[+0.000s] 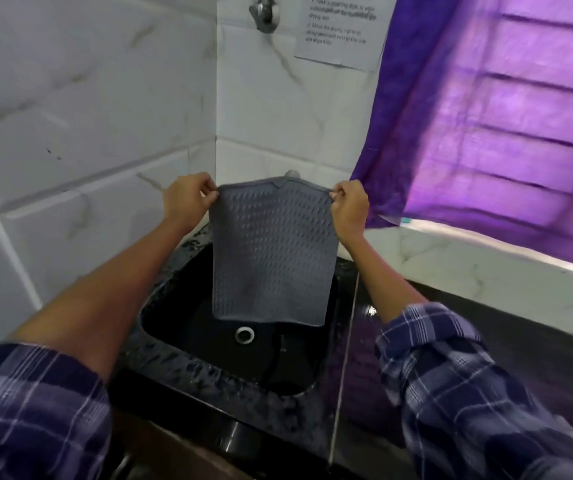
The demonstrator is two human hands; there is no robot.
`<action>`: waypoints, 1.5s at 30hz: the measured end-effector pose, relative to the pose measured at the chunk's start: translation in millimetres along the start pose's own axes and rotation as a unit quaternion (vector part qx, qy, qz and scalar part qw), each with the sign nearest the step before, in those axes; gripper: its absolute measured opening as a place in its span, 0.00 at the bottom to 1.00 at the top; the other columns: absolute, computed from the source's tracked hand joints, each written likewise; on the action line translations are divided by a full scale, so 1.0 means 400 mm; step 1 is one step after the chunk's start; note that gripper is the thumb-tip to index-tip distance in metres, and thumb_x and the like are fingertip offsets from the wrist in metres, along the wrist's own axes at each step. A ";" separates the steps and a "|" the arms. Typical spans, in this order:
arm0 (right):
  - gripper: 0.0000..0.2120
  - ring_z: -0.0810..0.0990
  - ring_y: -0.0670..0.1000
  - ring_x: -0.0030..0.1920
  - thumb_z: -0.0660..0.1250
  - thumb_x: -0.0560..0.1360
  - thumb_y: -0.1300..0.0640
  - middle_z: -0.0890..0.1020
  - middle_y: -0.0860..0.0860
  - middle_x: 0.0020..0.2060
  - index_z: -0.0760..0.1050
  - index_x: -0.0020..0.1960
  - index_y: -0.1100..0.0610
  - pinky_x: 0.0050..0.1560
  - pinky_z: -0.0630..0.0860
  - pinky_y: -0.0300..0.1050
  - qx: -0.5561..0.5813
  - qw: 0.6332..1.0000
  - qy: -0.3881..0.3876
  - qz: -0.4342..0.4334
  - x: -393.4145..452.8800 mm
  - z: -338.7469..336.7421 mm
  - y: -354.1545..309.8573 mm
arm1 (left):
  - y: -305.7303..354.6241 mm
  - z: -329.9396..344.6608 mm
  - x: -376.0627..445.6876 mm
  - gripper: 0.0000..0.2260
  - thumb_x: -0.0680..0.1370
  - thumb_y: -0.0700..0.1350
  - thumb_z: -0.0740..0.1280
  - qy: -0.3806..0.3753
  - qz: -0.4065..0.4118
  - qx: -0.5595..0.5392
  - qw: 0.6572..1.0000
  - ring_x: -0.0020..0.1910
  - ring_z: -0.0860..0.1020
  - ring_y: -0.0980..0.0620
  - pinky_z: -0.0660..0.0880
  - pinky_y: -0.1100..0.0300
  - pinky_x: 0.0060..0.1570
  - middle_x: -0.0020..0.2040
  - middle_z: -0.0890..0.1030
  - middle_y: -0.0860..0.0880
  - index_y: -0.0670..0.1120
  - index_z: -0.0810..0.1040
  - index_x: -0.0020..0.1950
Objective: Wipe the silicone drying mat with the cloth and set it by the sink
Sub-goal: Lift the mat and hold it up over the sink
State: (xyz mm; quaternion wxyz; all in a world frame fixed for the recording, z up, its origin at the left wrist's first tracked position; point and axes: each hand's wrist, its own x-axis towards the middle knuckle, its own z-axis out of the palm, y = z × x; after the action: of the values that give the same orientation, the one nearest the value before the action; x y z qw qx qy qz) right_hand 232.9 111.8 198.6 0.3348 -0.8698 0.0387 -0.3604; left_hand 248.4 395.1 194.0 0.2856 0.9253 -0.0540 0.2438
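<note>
Head view looks down both forearms to a grey silicone mat (271, 251) held up in the air over a black sink (174, 327). Left hand (188, 199) pinches the mat's top left corner between thumb and fingers, and right hand (349, 209) pinches the top right corner the same way; the two hands sit level with each other and about equally far out, so neither arm is plainly nearer to the mat. From those two corners the mat hangs straight down, ribbed face toward the camera, long axis close to vertical, its free bottom edge hovering just above the drain (244, 334) without touching the basin as far as can be told. The mat therefore lies directly below and between the hands, on the far side of the sink, close to the tiled wall (70, 116). No cloth shows anywhere in view, so wiping looks not yet under way or its tool is out of sight. The wet black counter (486, 313) stretches to the right of the sink, under a purple curtain (503, 116), and seems the likely place to lay the mat; reaching it would call for swinging the hanging sheet rightward and lowering the bottom edge first.
</note>
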 end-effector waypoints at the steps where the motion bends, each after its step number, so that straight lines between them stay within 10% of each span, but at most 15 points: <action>1: 0.07 0.79 0.61 0.45 0.61 0.71 0.70 0.80 0.63 0.45 0.78 0.43 0.68 0.42 0.70 0.41 -0.004 1.000 -0.007 -0.001 0.002 -0.003 -0.004 | 0.000 -0.004 0.006 0.05 0.75 0.43 0.69 -0.014 0.007 0.022 1.000 0.52 0.80 0.44 0.74 0.54 0.48 0.49 0.84 0.44 0.43 0.81 0.50; 4: 0.07 0.80 0.60 0.46 0.61 0.72 0.69 0.81 0.63 0.46 0.79 0.43 0.68 0.45 0.72 0.46 -0.009 1.000 -0.018 0.024 0.004 -0.002 0.014 | -0.004 -0.009 0.021 0.06 0.76 0.43 0.68 -0.083 0.008 0.038 0.996 0.54 0.79 0.42 0.74 0.52 0.50 0.53 0.82 0.43 0.43 0.80 0.51; 11: 0.09 0.80 0.61 0.47 0.61 0.72 0.69 0.82 0.63 0.47 0.80 0.44 0.68 0.49 0.75 0.50 -0.024 0.999 -0.039 0.004 0.016 -0.009 0.021 | 0.025 0.029 0.022 0.06 0.75 0.40 0.69 0.036 -0.101 -0.060 0.992 0.52 0.81 0.42 0.76 0.53 0.50 0.51 0.84 0.40 0.41 0.82 0.50; 31: 0.06 0.82 0.54 0.48 0.69 0.70 0.63 0.86 0.55 0.45 0.83 0.45 0.58 0.49 0.76 0.44 -0.043 0.994 -0.056 0.081 0.016 -0.103 0.112 | 0.054 0.061 0.021 0.07 0.76 0.39 0.65 0.014 -0.015 0.067 0.998 0.52 0.79 0.37 0.74 0.49 0.49 0.51 0.82 0.37 0.39 0.80 0.51; 45: 0.07 0.75 0.47 0.39 0.71 0.68 0.64 0.85 0.61 0.43 0.83 0.45 0.64 0.34 0.66 0.34 -0.056 0.983 0.156 0.084 0.063 -0.614 0.124 | 0.460 0.010 0.047 0.06 0.76 0.42 0.68 0.024 0.163 -0.107 0.981 0.54 0.80 0.42 0.73 0.53 0.50 0.51 0.84 0.45 0.44 0.81 0.51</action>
State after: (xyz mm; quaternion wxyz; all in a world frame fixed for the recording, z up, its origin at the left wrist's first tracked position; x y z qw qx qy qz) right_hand 99.8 -70.6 310.1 0.3045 -0.8140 0.1832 -0.4594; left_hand 222.4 240.5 292.6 0.3404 0.8621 -0.2225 0.3022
